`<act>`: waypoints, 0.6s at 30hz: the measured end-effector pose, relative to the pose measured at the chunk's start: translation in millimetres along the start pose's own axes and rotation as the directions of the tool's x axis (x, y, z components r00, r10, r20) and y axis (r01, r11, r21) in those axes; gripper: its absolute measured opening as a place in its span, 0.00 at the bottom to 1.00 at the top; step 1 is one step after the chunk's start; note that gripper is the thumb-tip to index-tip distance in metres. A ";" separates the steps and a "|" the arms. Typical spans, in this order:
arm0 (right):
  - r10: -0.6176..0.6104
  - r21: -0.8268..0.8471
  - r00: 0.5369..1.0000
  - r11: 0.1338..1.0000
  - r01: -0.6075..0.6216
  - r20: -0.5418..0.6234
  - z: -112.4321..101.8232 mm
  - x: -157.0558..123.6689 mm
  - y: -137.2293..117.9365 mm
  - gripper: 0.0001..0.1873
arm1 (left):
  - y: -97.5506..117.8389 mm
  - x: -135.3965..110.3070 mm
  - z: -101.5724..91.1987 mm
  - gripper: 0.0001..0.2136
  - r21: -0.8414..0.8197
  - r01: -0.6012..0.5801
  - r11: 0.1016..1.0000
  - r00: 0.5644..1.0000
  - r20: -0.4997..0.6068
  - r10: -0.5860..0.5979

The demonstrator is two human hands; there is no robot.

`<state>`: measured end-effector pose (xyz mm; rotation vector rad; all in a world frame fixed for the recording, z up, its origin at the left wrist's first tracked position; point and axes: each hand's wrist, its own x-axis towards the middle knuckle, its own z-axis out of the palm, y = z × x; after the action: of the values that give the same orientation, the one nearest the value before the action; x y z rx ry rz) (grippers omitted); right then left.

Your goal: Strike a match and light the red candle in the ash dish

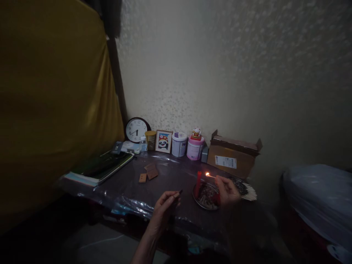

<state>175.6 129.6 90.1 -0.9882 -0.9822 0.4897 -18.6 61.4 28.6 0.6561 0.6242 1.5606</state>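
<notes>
My right hand (pixel 227 190) pinches a burning match (pixel 210 175), its flame close beside the tip of a red candle (pixel 198 181) that stands at the left rim of a round metal dish (pixel 205 206). My left hand (pixel 165 207) is closed on a small matchbox (pixel 178 193), held left of the dish above the table's front edge. A heap of matchsticks (pixel 246 191) lies behind my right hand. The dish holds dark speckled bits.
The dark table (pixel 176 176) is covered in clear plastic. Small brown boxes (pixel 150 172) lie mid-table. Along the wall stand a clock (pixel 136 129), a panda picture (pixel 163 141), tubs (pixel 179 144) and an open cardboard box (pixel 232 154). Books (pixel 101 168) lie left. A plastic-wrapped bundle (pixel 319 198) is right.
</notes>
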 end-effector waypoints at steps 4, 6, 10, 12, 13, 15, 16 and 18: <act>0.002 0.012 1.000 1.000 -0.002 0.022 3.7 5.4 2.9 0.17 | 1.6 0.4 -4.8 0.09 -0.001 -0.018 1.000 1.000 0.009 0.018; 0.009 0.021 1.000 1.000 -0.010 0.026 4.1 5.5 2.6 0.16 | 1.8 0.6 -6.9 0.09 -0.005 -0.018 1.000 1.000 0.011 0.018; 0.042 0.032 0.999 0.999 -0.043 0.024 2.8 1.3 0.6 0.17 | 2.0 0.8 -10.5 0.09 -0.017 -0.014 1.000 1.000 0.008 0.014; 0.082 0.033 0.996 0.996 -0.083 0.025 1.8 -1.4 -1.4 0.17 | 2.6 0.7 -11.6 0.08 -0.023 -0.015 1.000 1.000 0.007 0.015; 0.104 0.034 0.994 0.994 -0.104 0.025 1.4 -2.5 -2.6 0.16 | 3.1 0.6 -11.9 0.09 -0.023 -0.017 1.000 1.000 0.003 0.017; 0.134 0.037 0.991 0.990 -0.135 0.023 0.8 -4.2 -5.1 0.16 | 4.0 0.4 -12.2 0.09 -0.016 -0.016 1.000 1.000 -0.005 0.016; 0.146 0.038 0.989 0.988 -0.146 0.023 0.7 -4.6 -6.0 0.16 | 4.3 0.4 -12.3 0.09 -0.012 -0.014 1.000 1.000 -0.008 0.014; 0.161 0.043 0.987 0.986 -0.162 0.023 0.5 -4.9 -6.8 0.15 | 4.5 0.3 -12.7 0.10 -0.008 -0.009 1.000 1.000 -0.010 0.009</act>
<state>172.3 122.8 93.8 -1.0289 -0.9087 0.6552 -30.9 61.1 23.1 0.6466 0.6230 1.5750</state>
